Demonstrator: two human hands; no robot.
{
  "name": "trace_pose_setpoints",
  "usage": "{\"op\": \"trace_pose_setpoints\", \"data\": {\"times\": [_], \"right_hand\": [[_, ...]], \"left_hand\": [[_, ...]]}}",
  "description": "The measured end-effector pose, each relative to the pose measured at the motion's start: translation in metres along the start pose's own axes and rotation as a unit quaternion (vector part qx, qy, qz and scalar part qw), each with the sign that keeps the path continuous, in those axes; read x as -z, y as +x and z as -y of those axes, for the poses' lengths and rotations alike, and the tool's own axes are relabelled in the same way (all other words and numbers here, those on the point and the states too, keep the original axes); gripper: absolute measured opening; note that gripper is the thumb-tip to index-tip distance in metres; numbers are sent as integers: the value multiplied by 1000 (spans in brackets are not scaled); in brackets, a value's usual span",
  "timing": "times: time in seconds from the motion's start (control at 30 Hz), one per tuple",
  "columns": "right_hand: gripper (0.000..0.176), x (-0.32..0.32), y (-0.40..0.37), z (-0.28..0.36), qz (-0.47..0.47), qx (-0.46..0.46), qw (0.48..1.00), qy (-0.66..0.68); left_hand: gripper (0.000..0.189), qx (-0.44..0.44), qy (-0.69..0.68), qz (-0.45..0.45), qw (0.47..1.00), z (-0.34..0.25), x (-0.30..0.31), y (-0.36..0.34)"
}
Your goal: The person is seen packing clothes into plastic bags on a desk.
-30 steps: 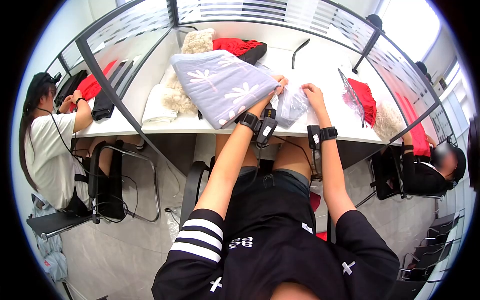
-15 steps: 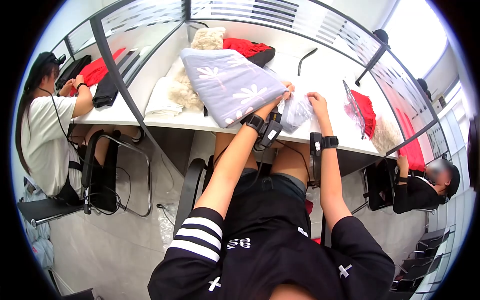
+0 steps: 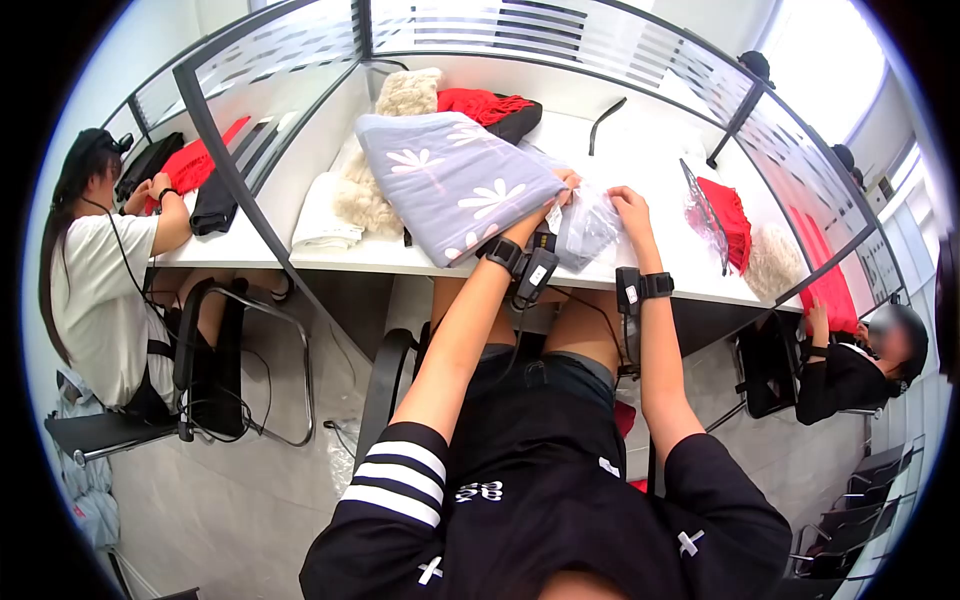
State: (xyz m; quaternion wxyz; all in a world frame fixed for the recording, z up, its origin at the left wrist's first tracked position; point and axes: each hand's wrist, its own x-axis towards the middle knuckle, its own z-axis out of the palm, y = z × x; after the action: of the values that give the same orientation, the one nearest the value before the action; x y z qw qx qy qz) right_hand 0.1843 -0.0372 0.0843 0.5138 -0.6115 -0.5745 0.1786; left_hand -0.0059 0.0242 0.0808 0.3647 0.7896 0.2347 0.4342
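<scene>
A clear plastic bag (image 3: 588, 232) lies at the table's front edge between my two hands. My left hand (image 3: 565, 188) is closed at the bag's upper left edge, beside the corner of a folded lavender cloth (image 3: 450, 175) with white flower prints. The cloth rests at a slant across the table, and my left wrist touches its lower right side. At the bag's right edge, my right hand (image 3: 632, 212) pinches the plastic between thumb and fingers. Part of the left fingers is hidden behind the plastic and the hand itself.
Beige fluffy fabric (image 3: 370, 205), a white folded cloth (image 3: 325, 218) and a red fringed cloth (image 3: 480, 104) lie around the lavender one. Rightward is a red item (image 3: 722, 222) beside plastic. Framed partitions (image 3: 225, 160) separate a person (image 3: 105, 280) on the left and another (image 3: 850, 375) on the right.
The view has shifted slightly. The plastic between my hands looks a little flatter and more spread out. Both hands stay at the bag, and the lavender cloth keeps its place.
</scene>
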Motion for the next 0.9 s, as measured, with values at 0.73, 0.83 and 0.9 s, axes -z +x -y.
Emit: {"op": "trace_pose_setpoints", "data": {"times": [0.73,0.83,0.9], "right_hand": [[17,-1,4,-7,2,-6,1000,-6],[17,1,5,-7,10,-9,1000,-12],[17,1,5,-7,9,-14,1000,-15]], "left_hand": [[26,-39,42,-46,997,-52,15,-23],[27,-43,21,-41,998,-49,15,-22],[28,-50,-10,-30,998,-46,13,-20]]}}
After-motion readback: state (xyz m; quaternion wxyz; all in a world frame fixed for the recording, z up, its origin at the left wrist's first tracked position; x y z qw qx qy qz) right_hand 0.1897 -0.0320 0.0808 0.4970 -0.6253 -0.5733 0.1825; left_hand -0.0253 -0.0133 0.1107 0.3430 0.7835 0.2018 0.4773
